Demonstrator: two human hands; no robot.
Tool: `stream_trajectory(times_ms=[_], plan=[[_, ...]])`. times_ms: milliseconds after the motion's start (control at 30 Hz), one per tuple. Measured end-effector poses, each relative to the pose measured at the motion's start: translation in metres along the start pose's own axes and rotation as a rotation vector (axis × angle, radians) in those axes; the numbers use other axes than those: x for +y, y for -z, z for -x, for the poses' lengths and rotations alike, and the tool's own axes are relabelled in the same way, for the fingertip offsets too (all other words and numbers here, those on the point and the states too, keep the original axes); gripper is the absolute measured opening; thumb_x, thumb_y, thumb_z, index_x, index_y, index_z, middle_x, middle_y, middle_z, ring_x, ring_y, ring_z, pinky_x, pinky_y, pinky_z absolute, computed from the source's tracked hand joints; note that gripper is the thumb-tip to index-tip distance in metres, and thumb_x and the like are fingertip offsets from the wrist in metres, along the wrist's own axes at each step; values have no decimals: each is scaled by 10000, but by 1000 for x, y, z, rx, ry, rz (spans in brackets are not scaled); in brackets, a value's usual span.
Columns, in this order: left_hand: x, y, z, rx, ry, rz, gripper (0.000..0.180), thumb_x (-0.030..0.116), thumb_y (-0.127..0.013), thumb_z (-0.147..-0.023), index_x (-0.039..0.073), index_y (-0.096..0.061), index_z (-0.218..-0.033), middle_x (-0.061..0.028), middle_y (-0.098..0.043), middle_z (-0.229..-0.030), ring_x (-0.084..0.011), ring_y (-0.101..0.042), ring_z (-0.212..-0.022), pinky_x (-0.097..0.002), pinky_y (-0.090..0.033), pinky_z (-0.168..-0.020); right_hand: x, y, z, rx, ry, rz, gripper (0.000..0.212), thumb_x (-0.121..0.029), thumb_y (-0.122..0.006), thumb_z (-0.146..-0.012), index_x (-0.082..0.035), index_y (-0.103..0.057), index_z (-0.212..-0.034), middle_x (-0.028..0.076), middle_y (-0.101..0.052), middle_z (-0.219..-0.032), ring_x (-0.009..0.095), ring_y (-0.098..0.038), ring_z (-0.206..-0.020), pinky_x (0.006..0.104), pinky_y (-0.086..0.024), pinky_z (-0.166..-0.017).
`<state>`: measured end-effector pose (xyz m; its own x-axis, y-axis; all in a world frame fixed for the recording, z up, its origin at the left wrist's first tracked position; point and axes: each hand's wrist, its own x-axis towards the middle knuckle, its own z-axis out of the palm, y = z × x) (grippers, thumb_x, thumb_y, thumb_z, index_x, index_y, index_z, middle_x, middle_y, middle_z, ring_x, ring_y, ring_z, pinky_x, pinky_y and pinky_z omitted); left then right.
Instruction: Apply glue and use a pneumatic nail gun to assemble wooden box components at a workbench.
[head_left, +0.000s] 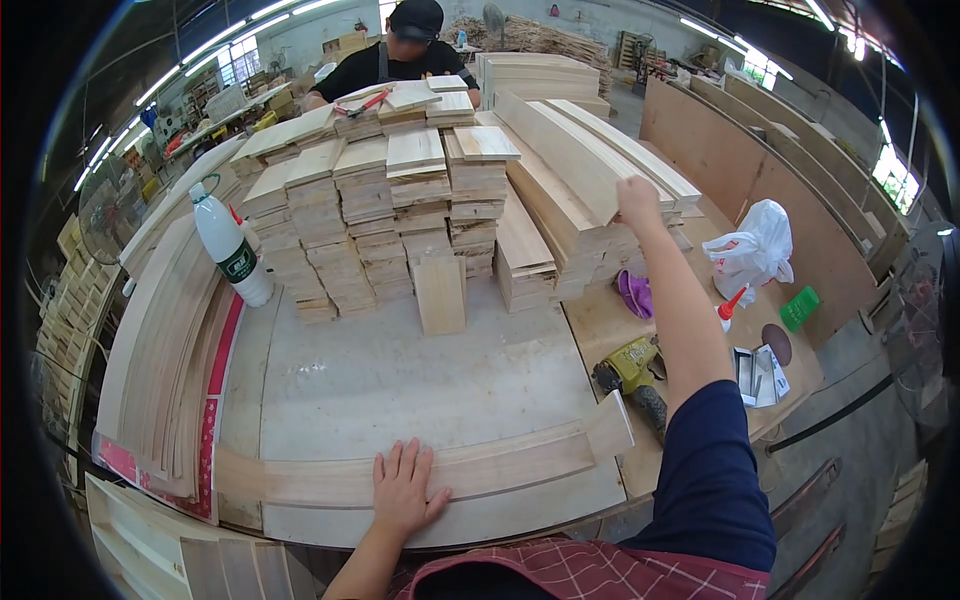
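Observation:
My left hand (402, 487) lies flat, fingers spread, on a long pale wooden board (520, 462) near the table's front edge. A short wood piece (610, 424) adjoins that board's right end. My right arm reaches forward, and my right hand (638, 198) is closed around the near end of a long wooden plank (562, 160) on top of the right-hand stack. Its fingertips are partly hidden behind the wood. Beside this stack rise several piles of short wooden boards (365, 190), with one small board (440, 296) leaning against their front.
At left, a water bottle (232, 245) stands by a stack of thin wooden strips (165, 360). To the right lie a yellow-green power tool (630, 368), purple object (636, 293), white plastic bag (752, 245), red-tipped glue bottle (730, 308) and small box (760, 377). A person (400, 60) stands behind the piles.

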<state>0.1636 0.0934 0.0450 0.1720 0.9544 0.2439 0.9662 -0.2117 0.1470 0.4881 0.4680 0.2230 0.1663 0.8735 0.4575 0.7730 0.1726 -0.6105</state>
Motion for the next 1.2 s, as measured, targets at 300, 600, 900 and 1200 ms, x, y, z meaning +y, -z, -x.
stream_trajectory(times_ms=[300, 600, 900, 1200], plan=[[-1, -6, 0, 12, -27, 20, 637, 469, -557, -708, 71, -463, -1196, -157, -395, -1270, -356, -331, -1186, -554, -207, -963, 40, 85, 88, -112, -319, -1112, 251, -202, -471, -875, 7, -505, -1009, 95, -586, -866, 193, -609, -742, 350, -538, -596], [65, 82, -64, 417, -403, 301, 614, 272, -647, -693, 89, -422, -1234, -169, -352, -1293, -361, -311, -1202, -539, -226, -935, 16, 161, 205, -220, -135, -1082, 204, -163, -483, -878, -15, -554, -999, -1, -561, -830, 70, -524, -709, 222, -440, -607], [177, 156, -116, 188, -755, -60, 774, 496, -729, -474, 33, -487, -1046, -159, -513, -1070, -301, -443, -1078, -481, -239, -972, -1, 122, 284, -603, -48, -1372, 141, -117, -516, -862, 13, -524, -916, 59, -574, -877, 122, -561, -765, 236, -464, -679], [164, 152, -109, -88, -649, 28, 621, 519, -718, -447, 99, -587, -885, -95, -564, -861, -236, -519, -844, -349, -350, -726, -5, 112, 302, -785, -63, -1429, 356, -138, -569, -807, 18, -423, -1092, 110, -532, -1037, 191, -527, -970, 317, -424, -853]])
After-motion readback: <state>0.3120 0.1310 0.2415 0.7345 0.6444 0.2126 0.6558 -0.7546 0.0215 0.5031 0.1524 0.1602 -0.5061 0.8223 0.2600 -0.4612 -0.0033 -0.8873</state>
